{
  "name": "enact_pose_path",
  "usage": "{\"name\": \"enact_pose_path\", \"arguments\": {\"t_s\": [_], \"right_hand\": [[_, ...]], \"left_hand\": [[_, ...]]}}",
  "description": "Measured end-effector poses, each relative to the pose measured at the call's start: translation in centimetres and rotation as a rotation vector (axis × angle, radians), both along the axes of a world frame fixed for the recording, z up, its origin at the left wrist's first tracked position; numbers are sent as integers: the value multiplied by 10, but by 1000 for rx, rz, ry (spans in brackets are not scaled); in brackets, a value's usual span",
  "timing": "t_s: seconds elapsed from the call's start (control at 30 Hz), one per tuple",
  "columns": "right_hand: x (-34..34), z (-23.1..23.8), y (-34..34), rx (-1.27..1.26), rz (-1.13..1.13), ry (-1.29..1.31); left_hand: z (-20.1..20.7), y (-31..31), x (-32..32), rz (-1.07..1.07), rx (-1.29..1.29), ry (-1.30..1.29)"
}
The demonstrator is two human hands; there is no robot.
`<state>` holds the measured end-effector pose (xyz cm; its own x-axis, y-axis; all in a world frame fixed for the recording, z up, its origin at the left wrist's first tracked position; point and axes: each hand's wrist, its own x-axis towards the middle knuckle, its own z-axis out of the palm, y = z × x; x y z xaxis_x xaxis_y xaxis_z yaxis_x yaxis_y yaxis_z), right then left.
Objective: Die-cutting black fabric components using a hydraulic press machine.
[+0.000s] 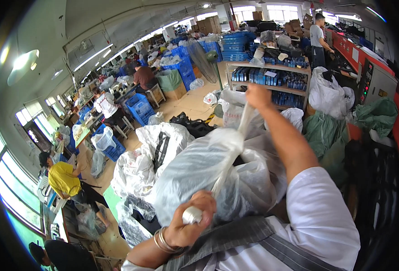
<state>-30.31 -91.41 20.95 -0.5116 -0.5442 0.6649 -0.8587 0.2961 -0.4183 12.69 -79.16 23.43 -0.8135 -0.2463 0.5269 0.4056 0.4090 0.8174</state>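
A large, full, translucent plastic bag (pixel 186 176) bulges right in front of me, with dark contents showing dimly through it. Its neck is pulled into two twisted ends that meet in a bunched knot (pixel 231 139) on top. My left hand (pixel 192 217), with bangles at the wrist, is closed round the near end, and a rolled tip of plastic sticks out of the fist. Stretched out ahead, my right hand (pixel 258 96) grips the far end. The plastic is taut between both fists and the knot.
More filled white bags (pixel 134 169) crowd the left side, with black items (pixel 191 123) behind. Beyond stand a shelf rack (pixel 269 67) of blue goods, a floor fan (pixel 211 56) and blue crates (pixel 140 108). Green sacks (pixel 321 133) lie right. Several people work around, one in yellow (pixel 65 179).
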Motion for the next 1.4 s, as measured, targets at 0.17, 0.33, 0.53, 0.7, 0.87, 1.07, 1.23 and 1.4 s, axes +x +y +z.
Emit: {"name": "enact_pose_path", "arguments": {"t_s": [0.17, 0.33, 0.53, 0.7, 0.87, 1.07, 1.23, 1.4], "right_hand": [[-89, -11, 92, -49, -194, -27], [-133, -36, 234, -141, -460, 37], [-68, 57, 364, -352, -226, 127], [75, 70, 343, -152, 119, 245], [38, 19, 345, -297, 191, -279], [-53, -100, 416, -10, 430, -810], [-73, -173, 436, 421, 308, -1169], [-83, -254, 424, -227, -20, -988]], "left_hand": [[8, 11, -28, -211, 73, -10], [-20, 4, -58, -293, 225, -230], [-17, 6, -157, -615, 405, -153], [-36, 58, -266, -379, 356, 208], [-105, 123, -340, -669, 532, -299], [-136, 142, -426, -539, 961, -428], [-162, 188, -490, -536, 840, -499], [-173, 206, -523, -430, 814, -643]]}}
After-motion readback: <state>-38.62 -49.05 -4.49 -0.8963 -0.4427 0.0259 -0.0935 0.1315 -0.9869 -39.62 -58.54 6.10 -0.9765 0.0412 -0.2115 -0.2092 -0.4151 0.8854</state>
